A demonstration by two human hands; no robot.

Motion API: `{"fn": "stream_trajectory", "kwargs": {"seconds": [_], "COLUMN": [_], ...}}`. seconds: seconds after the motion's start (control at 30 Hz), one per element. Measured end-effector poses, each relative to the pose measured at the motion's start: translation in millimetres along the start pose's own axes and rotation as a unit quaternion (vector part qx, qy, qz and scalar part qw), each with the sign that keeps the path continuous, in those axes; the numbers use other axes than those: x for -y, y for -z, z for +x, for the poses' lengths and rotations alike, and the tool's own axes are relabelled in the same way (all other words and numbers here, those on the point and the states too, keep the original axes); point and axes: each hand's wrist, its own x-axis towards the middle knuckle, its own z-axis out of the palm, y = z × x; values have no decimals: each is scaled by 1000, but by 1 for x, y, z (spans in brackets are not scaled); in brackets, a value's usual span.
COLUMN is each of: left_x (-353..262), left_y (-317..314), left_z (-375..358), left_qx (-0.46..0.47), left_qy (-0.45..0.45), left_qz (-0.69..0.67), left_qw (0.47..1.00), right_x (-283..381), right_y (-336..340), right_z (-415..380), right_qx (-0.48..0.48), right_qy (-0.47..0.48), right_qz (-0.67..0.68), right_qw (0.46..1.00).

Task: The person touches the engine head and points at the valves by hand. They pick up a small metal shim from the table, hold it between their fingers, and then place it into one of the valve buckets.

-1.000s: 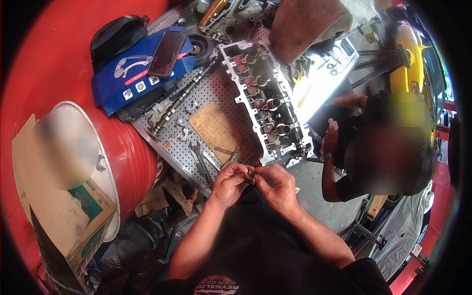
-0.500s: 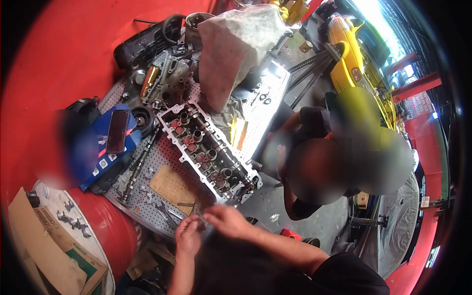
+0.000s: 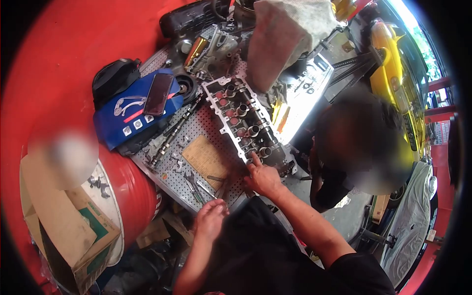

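A cylinder head [image 3: 248, 123] lies diagonally on the perforated metal bench, with valve springs and a camshaft showing inside. My right hand [image 3: 265, 178] is at its near end, the index finger stretched out to its near left rim and the thumb apart. Just off the bench's near edge, my left hand [image 3: 210, 219] is curled, thumb against fingers; whatever it may hold is hidden. Close to it lie several wrenches [image 3: 195, 188] and a brown cardboard sheet [image 3: 204, 160]. Another camshaft [image 3: 172, 137] rests to the left of the head.
A blue box [image 3: 118, 132] with a phone [image 3: 159, 93] on top is at the bench's left. A red drum [image 3: 132, 189] and an open carton [image 3: 59, 216] stand lower left. A grey cloth [image 3: 282, 39] drapes parts behind. Another person [image 3: 339, 147] is close on the right.
My right hand has left its place beside my left hand and moved up to the cylinder head, index finger extended. My left hand stays curled near the bench edge. The camera view has shifted.
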Motion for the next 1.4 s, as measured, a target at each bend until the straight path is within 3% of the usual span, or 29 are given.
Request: {"fn": "stream_trajectory", "kwargs": {"seconds": [0.33,0.47,0.5,0.6,0.7,0.8,0.97,1.07,1.23,1.4], "left_x": [2,5,5,7,6,7,11,11,9,8], "left_y": [9,19,20,17,14,13,11,-4,-13,-2], "left_z": [1,6,6,3,4,5,6,2,-12,-13], "left_qx": [-11,10,16,22,25,29,-13,-42,-23,10], "left_qy": [1,1,4,24,22,13,-4,-27,-125,-147], "left_qz": [-8,-29,-39,-62,-69,-49,118,257,530,610], "left_qw": [1000,1000,999,998,997,998,993,965,838,778], "right_x": [21,27,32,57,80,92,84,81,73,73], "right_y": [1,-4,-11,-6,-21,-36,-44,-49,-62,-67], "right_z": [1,-19,-28,-58,-80,-84,-82,-82,-85,-86], "right_qx": [73,-68,-130,-45,-44,-46,-8,2,29,45], "right_qy": [-40,-40,-22,-26,-14,-79,-128,-173,-223,-231], "right_qz": [-6,124,171,344,483,581,590,626,675,673], "right_qw": [997,989,976,938,875,809,798,760,703,701]}}
